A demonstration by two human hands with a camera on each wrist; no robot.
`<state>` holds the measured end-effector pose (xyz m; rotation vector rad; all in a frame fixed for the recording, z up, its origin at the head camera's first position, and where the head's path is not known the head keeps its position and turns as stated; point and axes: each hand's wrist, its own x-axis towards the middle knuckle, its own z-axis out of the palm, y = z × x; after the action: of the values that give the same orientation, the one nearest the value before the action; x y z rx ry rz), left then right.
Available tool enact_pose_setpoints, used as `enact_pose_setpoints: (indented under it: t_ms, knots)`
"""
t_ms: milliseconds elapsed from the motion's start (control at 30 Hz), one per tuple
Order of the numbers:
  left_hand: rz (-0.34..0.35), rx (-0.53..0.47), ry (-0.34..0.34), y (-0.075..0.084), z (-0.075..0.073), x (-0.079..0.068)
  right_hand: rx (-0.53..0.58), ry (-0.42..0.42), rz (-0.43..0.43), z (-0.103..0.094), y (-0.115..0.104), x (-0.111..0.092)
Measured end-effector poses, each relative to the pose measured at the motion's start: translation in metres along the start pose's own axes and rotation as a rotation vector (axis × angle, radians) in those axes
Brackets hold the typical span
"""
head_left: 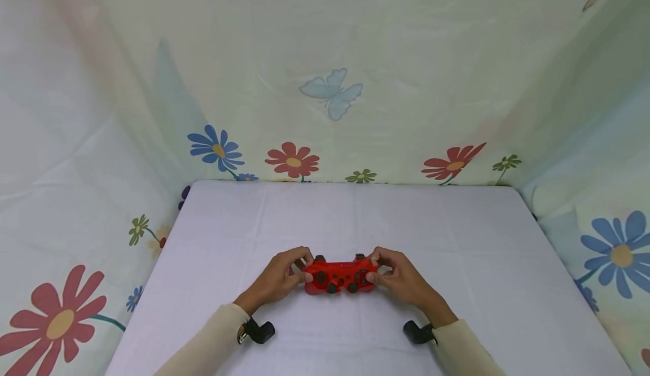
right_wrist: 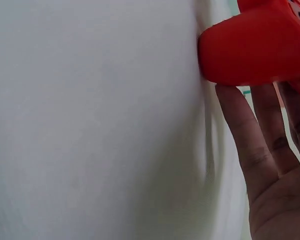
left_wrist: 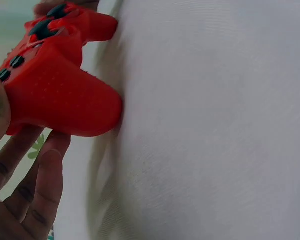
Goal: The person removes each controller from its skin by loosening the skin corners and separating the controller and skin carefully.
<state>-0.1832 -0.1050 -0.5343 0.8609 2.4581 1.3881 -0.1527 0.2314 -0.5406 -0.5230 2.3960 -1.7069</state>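
Observation:
A red game controller [head_left: 341, 274] with black sticks and buttons sits at the middle of the near half of the table, its grips pointing toward the person. The left hand [head_left: 282, 274] pinches its left end, thumb on the front face beside the direction pad. At the other end the right hand [head_left: 398, 277] pinches it the same way, thumb next to the face buttons. In the left wrist view the tip of a controller grip [left_wrist: 90, 107] meets the white cloth. The right wrist view shows fingers [right_wrist: 245, 130] under the other grip [right_wrist: 250, 50].
A white cloth covers the table [head_left: 355, 212]. Curtains with printed flowers and a butterfly [head_left: 332, 92] rise along the back and both sides. Each wrist carries a small black camera, one on the left [head_left: 260, 331] and one on the right [head_left: 418, 332].

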Motion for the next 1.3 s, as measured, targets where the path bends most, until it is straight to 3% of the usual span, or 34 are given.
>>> enact_pose_setpoints:
  t_ms: [367,600,800,1100,1300]
  knots:
    - [-0.034,-0.083,0.128,-0.008,0.008,0.001,0.032,0.056,0.053,0.005,0.0,0.008]
    - [-0.035,-0.204,0.076,-0.01,0.009,0.002,0.058,0.023,0.083,-0.003,0.003,0.013]
    - [-0.025,-0.217,0.03,-0.01,0.006,0.004,0.08,-0.015,0.08,-0.008,0.005,0.016]
    - [-0.018,-0.19,0.064,-0.008,0.006,0.005,0.046,-0.019,0.125,-0.007,-0.001,0.02]
    - [-0.014,-0.166,0.08,-0.005,0.005,0.007,-0.063,-0.017,0.101,-0.003,-0.009,0.02]
